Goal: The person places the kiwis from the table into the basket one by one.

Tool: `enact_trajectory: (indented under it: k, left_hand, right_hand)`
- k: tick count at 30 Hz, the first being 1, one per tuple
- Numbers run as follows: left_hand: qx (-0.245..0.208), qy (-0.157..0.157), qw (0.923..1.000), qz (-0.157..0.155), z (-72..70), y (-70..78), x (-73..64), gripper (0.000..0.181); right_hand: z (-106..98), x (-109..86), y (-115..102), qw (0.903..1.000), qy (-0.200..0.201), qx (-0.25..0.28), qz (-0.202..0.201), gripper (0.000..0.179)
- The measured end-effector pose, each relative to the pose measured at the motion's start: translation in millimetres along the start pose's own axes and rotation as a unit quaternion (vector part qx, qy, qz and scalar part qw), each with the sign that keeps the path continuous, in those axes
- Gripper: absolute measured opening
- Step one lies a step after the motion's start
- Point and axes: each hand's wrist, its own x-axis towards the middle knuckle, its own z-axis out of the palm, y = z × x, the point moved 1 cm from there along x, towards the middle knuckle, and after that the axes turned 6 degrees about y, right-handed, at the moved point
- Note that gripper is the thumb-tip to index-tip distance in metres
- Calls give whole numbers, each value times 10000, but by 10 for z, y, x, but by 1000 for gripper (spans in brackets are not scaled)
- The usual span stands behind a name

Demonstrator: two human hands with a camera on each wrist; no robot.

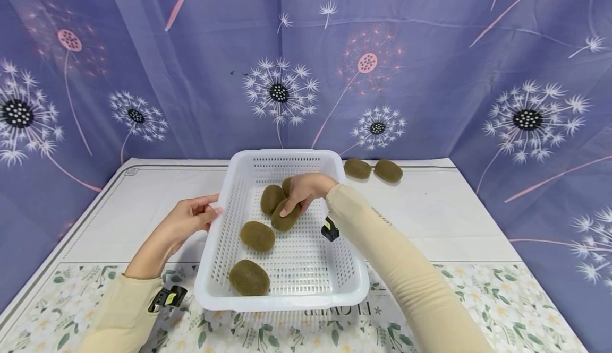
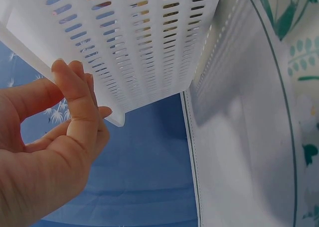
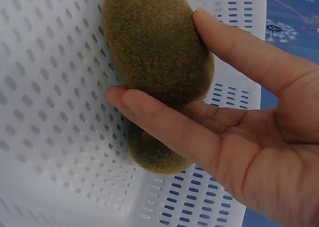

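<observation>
A white perforated plastic basket stands on the table with several brown fuzzy kiwis inside. Over its middle, my right hand grips one kiwi between thumb and fingers. In the right wrist view that kiwi fills the upper middle, and another kiwi shows partly behind the fingers. Beside the gripped fruit lies a kiwi; nearer the front are two more, one kiwi and one kiwi. My left hand holds the basket's left rim, with bent fingers at the edge.
Two kiwis, one kiwi and one kiwi, lie outside the basket at the back right. A floral cloth covers the table's front part. Behind the table hangs a blue dandelion-print curtain.
</observation>
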Motion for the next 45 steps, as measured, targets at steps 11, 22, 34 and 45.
enact_trajectory:
  k: [11, 22, 34, 45]
  left_hand:
    - [-63, 5, 10000, -4, 1, -20, -5, 55]
    - [-13, 17, 10000, 15, -13, -36, -13, 55]
    - [-41, 19, 10000, 20, -6, -28, -4, 54]
    - [58, 48, 10000, -22, 0, -28, 12, 54]
  right_hand:
    - [33, 7, 2, 9999, -117, -44, -32, 37]
    - [-112, -116, -75, 9986, 175, -460, -167, 23]
    - [-352, -388, -182, 9941, 294, -698, -774, 29]
    - [-848, -688, -15, 9829, 1244, 119, -1349, 29]
